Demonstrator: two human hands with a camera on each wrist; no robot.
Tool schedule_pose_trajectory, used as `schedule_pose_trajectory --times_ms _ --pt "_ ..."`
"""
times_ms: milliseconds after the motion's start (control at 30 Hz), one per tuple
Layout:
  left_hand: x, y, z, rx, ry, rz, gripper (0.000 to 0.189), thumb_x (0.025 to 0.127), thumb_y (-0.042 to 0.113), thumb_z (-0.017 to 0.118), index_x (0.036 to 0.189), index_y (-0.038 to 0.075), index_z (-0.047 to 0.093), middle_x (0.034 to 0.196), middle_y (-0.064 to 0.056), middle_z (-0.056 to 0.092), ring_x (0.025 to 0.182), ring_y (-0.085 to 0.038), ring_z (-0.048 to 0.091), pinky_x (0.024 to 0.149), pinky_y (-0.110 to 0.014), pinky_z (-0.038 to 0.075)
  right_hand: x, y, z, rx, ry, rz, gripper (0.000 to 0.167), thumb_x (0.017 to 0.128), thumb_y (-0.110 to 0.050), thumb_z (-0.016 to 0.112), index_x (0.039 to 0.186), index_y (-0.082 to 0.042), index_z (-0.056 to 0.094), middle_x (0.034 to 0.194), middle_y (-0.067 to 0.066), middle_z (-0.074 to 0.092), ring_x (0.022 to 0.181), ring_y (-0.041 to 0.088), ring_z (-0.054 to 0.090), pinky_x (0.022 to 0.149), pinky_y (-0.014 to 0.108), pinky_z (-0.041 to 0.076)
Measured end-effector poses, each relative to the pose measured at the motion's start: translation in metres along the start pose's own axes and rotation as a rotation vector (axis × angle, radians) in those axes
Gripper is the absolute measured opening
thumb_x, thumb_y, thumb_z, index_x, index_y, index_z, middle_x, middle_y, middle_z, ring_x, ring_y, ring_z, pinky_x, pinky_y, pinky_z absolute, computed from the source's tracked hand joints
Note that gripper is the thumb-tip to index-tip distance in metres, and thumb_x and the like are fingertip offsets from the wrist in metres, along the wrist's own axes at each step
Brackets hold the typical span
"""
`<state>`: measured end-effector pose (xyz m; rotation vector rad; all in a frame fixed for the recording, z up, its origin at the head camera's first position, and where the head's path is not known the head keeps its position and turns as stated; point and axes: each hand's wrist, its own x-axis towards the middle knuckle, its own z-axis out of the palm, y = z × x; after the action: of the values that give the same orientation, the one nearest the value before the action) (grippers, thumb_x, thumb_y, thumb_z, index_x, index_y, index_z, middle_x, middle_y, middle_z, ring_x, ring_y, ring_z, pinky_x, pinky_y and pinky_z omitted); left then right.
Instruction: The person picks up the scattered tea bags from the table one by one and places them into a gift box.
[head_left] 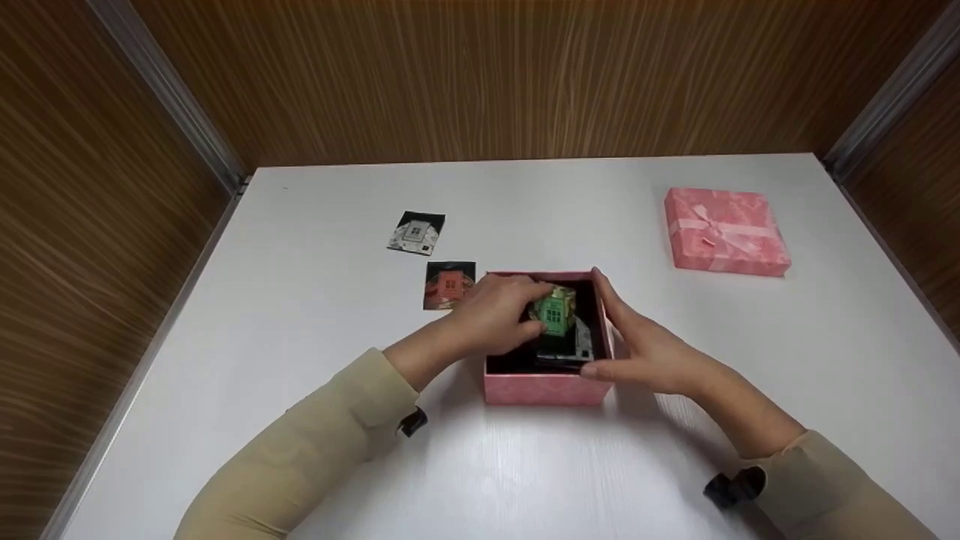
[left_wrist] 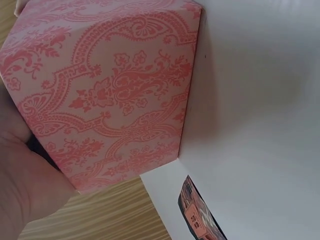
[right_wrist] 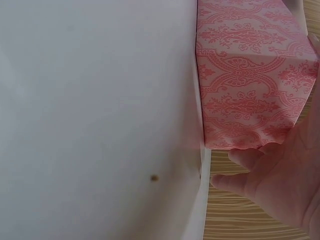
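A pink gift box [head_left: 547, 390] stands without its lid on the white table. Inside it lie dark sachets, and a green sachet [head_left: 556, 313] is on top. My left hand [head_left: 495, 315] reaches over the box's left wall and pinches the green sachet between thumb and fingers. On the right side, my right hand [head_left: 652, 352] holds the box, with the thumb at the front corner and a finger at the back corner. Both wrist views show the box's patterned walls [left_wrist: 125, 95] from outside. My left fingertips are hidden in the left wrist view.
Left of the box lies a red-and-black sachet [head_left: 450, 285]. Farther back is a black-and-white sachet [head_left: 415, 232]. A pink lid with a ribbon bow [head_left: 726, 231] rests at the back right. Wood-grain panels [head_left: 480, 82] enclose the table at the back and sides.
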<state>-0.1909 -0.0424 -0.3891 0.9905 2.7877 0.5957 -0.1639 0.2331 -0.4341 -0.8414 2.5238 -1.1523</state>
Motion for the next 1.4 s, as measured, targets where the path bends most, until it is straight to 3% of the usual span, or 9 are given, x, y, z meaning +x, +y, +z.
schedule_pose_trajectory --times_ms 467,700,1100,1400 --pt "0.009 0.007 0.009 0.22 -0.038 -0.024 0.033 0.098 0.04 0.074 0.121 0.016 0.075 0.106 -0.001 0.072 0.104 -0.023 0.066 0.097 -0.046 0.046 0.0 0.002 0.0 -0.021 0.014 0.0 0.124 0.089 -0.041 0.084 0.172 -0.021 -0.006 0.176 0.011 0.014 0.156 0.035 0.024 0.121 0.063 0.028" --pt "0.013 0.012 0.01 0.299 -0.098 -0.04 0.04 0.098 0.044 0.075 0.126 0.015 0.074 0.111 -0.003 0.069 0.107 -0.025 0.065 0.093 -0.047 0.046 -0.001 0.001 0.001 -0.027 0.016 0.006 0.124 0.088 -0.042 0.084 0.172 -0.024 -0.006 0.175 0.011 0.016 0.156 0.035 0.025 0.121 0.063 0.028" --pt "0.018 0.015 0.012 0.361 -0.13 -0.045 0.035 0.099 0.047 0.073 0.12 0.02 0.075 0.109 -0.003 0.072 0.102 -0.021 0.067 0.089 -0.051 0.052 0.0 0.0 0.001 -0.035 0.015 0.001 0.123 0.089 -0.042 0.084 0.172 -0.022 -0.005 0.176 0.011 0.014 0.157 0.034 0.023 0.121 0.063 0.028" --pt "0.018 0.014 0.01 0.316 -0.12 -0.022 0.029 0.099 0.046 0.072 0.114 0.021 0.074 0.102 -0.001 0.073 0.099 -0.021 0.067 0.084 -0.048 0.053 0.0 -0.001 0.0 -0.029 0.011 0.009 0.123 0.089 -0.043 0.084 0.172 -0.022 -0.004 0.176 0.01 0.014 0.157 0.032 0.024 0.121 0.061 0.028"
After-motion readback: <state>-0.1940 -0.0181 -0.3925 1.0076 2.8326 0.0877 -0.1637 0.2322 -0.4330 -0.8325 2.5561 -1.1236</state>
